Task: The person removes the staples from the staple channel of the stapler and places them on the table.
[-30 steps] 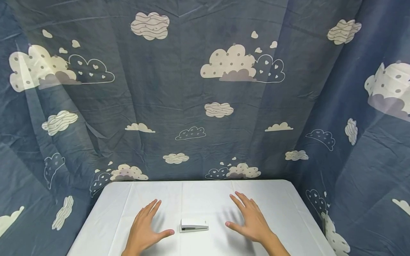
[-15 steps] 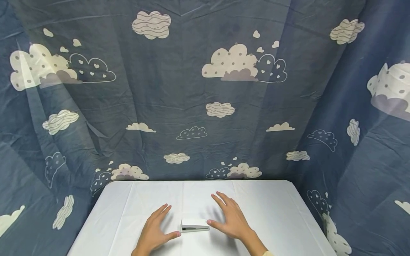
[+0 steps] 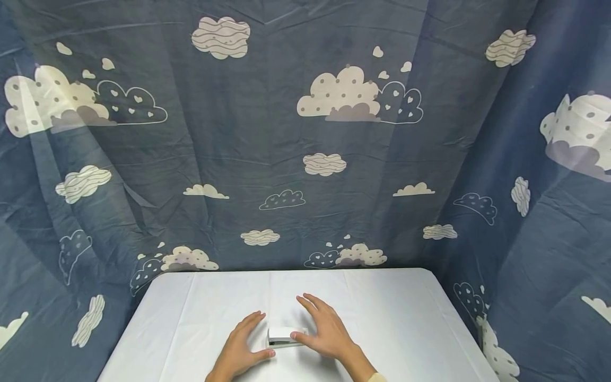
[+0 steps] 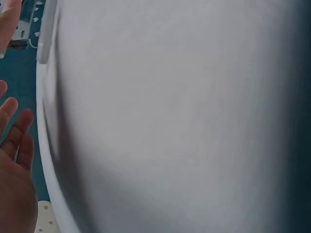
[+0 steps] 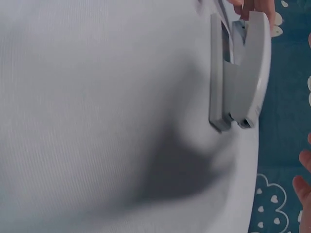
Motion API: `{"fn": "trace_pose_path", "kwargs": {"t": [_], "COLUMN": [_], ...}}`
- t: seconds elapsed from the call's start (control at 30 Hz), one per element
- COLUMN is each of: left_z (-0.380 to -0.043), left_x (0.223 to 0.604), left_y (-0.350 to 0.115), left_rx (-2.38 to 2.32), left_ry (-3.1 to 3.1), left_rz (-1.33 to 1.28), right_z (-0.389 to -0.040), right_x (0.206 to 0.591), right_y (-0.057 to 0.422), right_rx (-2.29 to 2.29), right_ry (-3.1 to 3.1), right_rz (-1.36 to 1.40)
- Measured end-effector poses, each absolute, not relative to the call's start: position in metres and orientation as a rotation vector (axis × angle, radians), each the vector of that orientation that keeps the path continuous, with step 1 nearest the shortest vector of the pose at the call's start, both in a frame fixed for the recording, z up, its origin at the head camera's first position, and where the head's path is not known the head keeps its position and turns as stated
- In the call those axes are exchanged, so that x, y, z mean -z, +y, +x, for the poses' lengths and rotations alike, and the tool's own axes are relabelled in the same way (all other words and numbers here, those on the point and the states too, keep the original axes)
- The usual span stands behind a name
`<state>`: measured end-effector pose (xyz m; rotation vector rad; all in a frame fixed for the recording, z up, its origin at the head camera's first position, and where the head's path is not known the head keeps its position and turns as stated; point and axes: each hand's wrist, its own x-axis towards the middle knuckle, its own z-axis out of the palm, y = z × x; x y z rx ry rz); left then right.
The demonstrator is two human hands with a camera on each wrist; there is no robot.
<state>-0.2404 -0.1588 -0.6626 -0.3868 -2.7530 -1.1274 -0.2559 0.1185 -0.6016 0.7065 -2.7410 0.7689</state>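
A white stapler (image 3: pixel 279 333) lies on the white table between the two hands in the head view. The left hand (image 3: pixel 238 347) is at its left end, fingers spread and thumb reaching toward its near corner. From the right, the right hand (image 3: pixel 326 331) comes over it, and the thumb overlaps the stapler's right end in this view. Neither hand's fingers are curled round it. The right wrist view shows the stapler (image 5: pixel 251 73) from the side, its long top arm above the base, with fingertips (image 5: pixel 303 187) at the right edge. Part of the left hand (image 4: pixel 17 187) shows in the left wrist view.
The table (image 3: pixel 391 307) has a white cover with fold lines and rounded far corners. Behind it and along both sides hangs a dark blue curtain (image 3: pixel 248 127) printed with pale clouds and hearts.
Both hands have moved inward toward the stapler, the right hand farther, going left until its thumb overlaps the stapler. The stapler has stayed in place on the table.
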Motion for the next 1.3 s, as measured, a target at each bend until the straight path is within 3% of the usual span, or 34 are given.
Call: {"fn": "trace_pose_path", "kwargs": {"t": [0.47, 1.3], "left_z": [-0.245, -0.246], "left_x": [0.671, 0.672], "left_y": [-0.151, -0.146], "left_rx": [1.171, 1.192], "left_ry": [-2.747, -2.759], "left_rz": [-0.503, -0.449], "right_z": [-0.256, -0.253], "right_x": [0.620, 0.637], "right_y": [0.096, 0.077], "right_rx": [-0.821, -0.832], "right_ry": [-2.820, -2.721], "right_rz": [0.740, 0.861]}}
